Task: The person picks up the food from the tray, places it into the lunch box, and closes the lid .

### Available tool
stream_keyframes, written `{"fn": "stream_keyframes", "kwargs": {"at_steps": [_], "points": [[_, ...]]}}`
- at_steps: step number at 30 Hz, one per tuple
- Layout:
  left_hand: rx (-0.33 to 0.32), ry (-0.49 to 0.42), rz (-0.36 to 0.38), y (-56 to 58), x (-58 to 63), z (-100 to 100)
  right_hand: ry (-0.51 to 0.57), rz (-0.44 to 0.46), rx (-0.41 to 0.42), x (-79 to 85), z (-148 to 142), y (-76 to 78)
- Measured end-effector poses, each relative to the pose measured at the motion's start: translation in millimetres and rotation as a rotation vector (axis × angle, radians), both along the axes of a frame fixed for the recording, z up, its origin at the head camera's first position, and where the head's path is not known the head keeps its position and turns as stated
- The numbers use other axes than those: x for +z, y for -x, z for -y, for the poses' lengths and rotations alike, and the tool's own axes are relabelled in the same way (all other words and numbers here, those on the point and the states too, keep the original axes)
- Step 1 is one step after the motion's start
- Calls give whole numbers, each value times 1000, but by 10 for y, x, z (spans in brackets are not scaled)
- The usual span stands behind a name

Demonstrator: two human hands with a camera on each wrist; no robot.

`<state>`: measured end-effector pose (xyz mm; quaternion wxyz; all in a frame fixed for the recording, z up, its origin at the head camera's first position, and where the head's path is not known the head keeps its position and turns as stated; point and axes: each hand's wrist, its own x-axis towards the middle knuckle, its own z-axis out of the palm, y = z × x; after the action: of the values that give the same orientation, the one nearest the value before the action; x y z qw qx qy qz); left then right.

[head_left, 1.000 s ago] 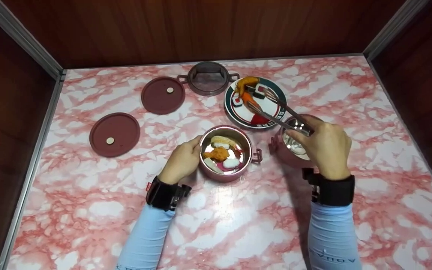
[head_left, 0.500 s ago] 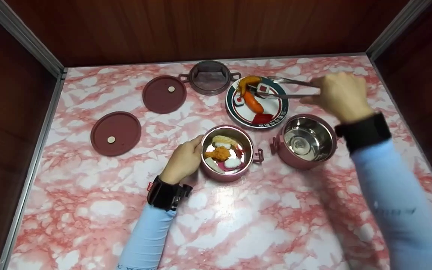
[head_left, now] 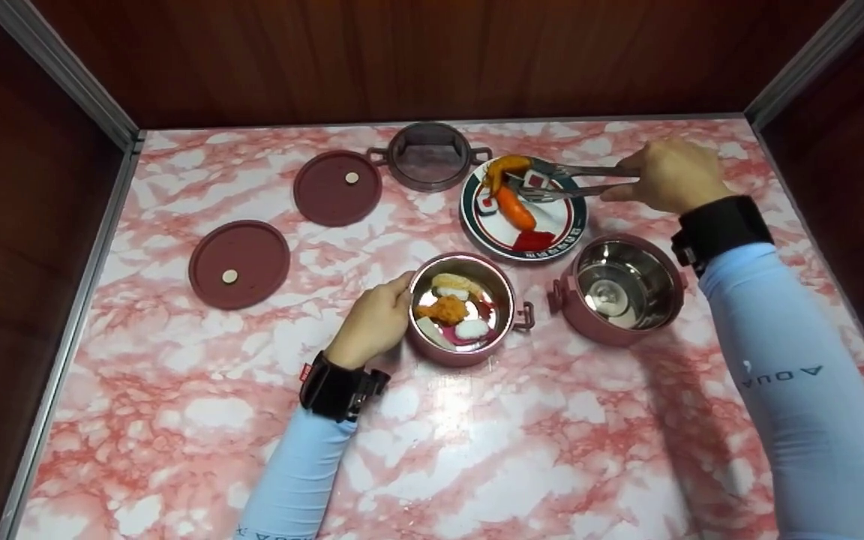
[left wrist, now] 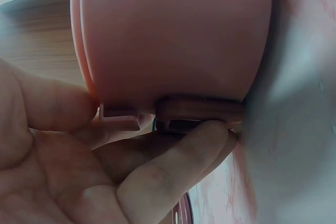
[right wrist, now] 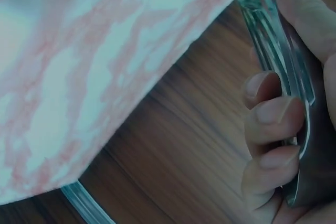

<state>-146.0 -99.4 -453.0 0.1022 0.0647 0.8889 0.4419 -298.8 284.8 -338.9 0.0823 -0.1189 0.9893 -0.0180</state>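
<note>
My left hand (head_left: 373,324) holds the side handle of a pink pot (head_left: 453,355); the left wrist view shows thumb and fingers about that handle (left wrist: 199,109). Inside lie toy foods, among them a fried drumstick (head_left: 445,309) and a white piece (head_left: 471,330). My right hand (head_left: 678,176) grips metal tongs (head_left: 603,171) over a plate (head_left: 550,216) with a dark green rim. The tong tips lie on either side of a sushi roll (head_left: 535,181); whether they touch it I cannot tell. Another roll (head_left: 487,205), an orange sausage-like piece (head_left: 516,210) and a red piece (head_left: 534,241) share the plate.
A second pink pot (head_left: 603,330), steel inside, stands below the plate on the right. Two round maroon lids (head_left: 256,247) lie at the left. A clear lid (head_left: 428,157) with side lugs is at the back. Wooden walls (head_left: 402,60) enclose the table.
My right hand has swung up and to the right with the tongs, whose tips moved from around the orange piece and roll to the roll alone. The left hand stays on the pot.
</note>
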Motion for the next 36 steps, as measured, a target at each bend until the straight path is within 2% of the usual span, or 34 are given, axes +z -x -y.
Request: {"fn": "stream_keyframes", "kwargs": {"at_steps": [6, 13, 16, 19, 23, 28, 32, 36], "points": [[2, 4, 8, 2, 5, -8, 34, -66, -12, -107, -63, -32], [1, 13, -16, -11, -3, -14, 50, -35, -72, -106, -128, -186], [-1, 18, -33, -9, -6, -11, 52, -59, -103, -101, -166, -297], [1, 20, -30, -6, -3, -11, 81, -132, -112, -109, -198, -435], [7, 15, -14, -3, -4, -9, 147, -221, -122, -127, -213, -618], [3, 10, -12, -11, -10, -6, 250, -285, -172, -152, -202, -843], [2, 7, -12, -7, -3, -11, 302, -346, -148, -171, -162, -1033], [0, 2, -16, -6, -1, -11, 319, -369, -121, -161, -91, -1210]]}}
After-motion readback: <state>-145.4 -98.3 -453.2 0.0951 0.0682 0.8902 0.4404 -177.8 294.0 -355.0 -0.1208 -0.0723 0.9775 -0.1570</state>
